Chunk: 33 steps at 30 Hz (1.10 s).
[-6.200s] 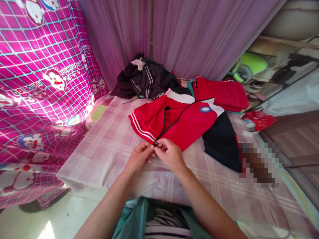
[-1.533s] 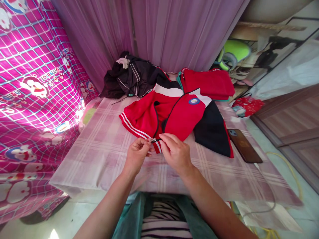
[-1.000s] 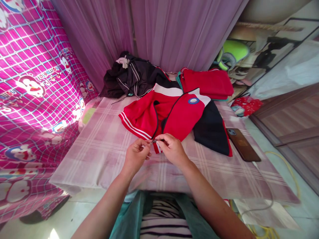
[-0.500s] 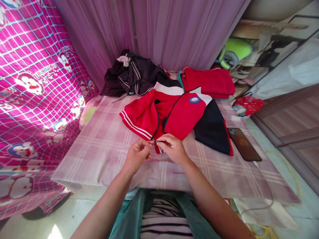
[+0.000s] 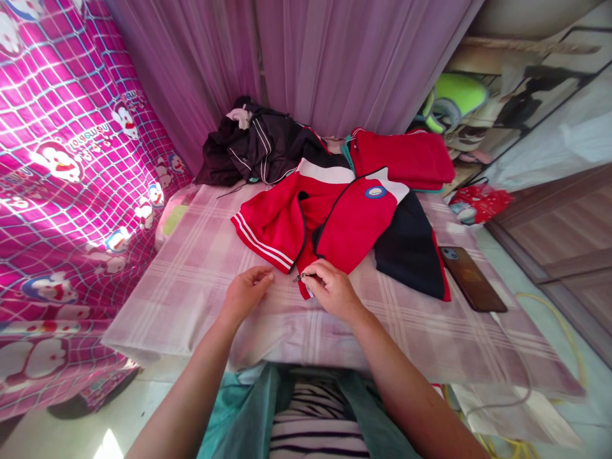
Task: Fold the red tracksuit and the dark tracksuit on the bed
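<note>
A red, white and black jacket (image 5: 356, 220) lies spread on the checked cloth, its front open along black zip edges and a round blue badge on the chest. My right hand (image 5: 332, 290) pinches a small dark metal piece (image 5: 299, 278), which looks like a zipper pull, between thumb and fingers just over the jacket's lower hem. My left hand (image 5: 247, 293) is a little way to the left, apart from the metal piece and the jacket. Its thumb and fingers are loosely bent with a gap between them and hold nothing.
A folded red garment (image 5: 401, 159) lies at the back right, a heap of dark clothes (image 5: 258, 146) at the back left. On the right a phone (image 5: 472, 278) is plugged into a cable. Purple curtains (image 5: 306, 64) hang behind the table (image 5: 176, 299); a pink patterned cloth (image 5: 71, 210) hangs left.
My left hand has let go of the small metal piece and drawn back to the left. My right hand keeps it pinched in nearly the same spot.
</note>
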Motion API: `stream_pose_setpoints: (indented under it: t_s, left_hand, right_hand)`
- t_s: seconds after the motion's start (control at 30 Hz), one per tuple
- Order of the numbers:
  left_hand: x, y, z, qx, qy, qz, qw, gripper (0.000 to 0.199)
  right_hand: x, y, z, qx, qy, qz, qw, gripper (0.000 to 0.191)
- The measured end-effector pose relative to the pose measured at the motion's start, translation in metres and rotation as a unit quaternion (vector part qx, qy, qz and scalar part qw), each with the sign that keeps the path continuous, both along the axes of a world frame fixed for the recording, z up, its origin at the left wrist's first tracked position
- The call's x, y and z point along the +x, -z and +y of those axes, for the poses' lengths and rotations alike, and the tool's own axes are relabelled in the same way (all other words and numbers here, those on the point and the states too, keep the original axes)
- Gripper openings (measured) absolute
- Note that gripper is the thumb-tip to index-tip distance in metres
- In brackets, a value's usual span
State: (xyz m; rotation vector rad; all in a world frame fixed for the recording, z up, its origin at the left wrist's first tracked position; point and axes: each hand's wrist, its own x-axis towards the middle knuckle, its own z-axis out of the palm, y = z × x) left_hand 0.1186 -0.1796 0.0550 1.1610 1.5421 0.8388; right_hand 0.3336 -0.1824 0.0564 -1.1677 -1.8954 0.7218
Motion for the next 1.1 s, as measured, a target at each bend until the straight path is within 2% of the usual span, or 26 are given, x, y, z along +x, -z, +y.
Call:
stream_pose_setpoints:
  t_s: [0.2, 0.43, 0.6, 0.8, 1.1]
  left_hand:
    - [0.015, 0.004, 0.007, -0.04, 0.012, -0.05, 0.998, 0.042]
    - [0.025, 0.005, 0.015, -0.07, -0.004, -0.063, 0.996, 0.04]
    - [0.025, 0.0, 0.014, -0.083, -0.031, -0.122, 0.989, 0.039]
    - [0.027, -0.005, 0.012, -0.107, 0.008, -0.195, 0.975, 0.042]
    - [0.03, -0.007, 0.011, -0.107, 0.032, -0.211, 0.971, 0.047]
  right_hand:
    - [0.004, 0.001, 0.002, -0.014, -0.032, -0.029, 0.999, 0.011]
    - [-0.003, 0.015, 0.002, -0.023, -0.041, -0.037, 0.998, 0.009]
    - [-0.01, 0.022, 0.004, -0.045, -0.022, -0.03, 0.998, 0.01]
    - [-0.012, 0.024, 0.007, -0.066, -0.003, 0.002, 0.998, 0.009]
    - [-0.016, 0.022, 0.01, -0.105, 0.043, -0.001, 0.993, 0.005]
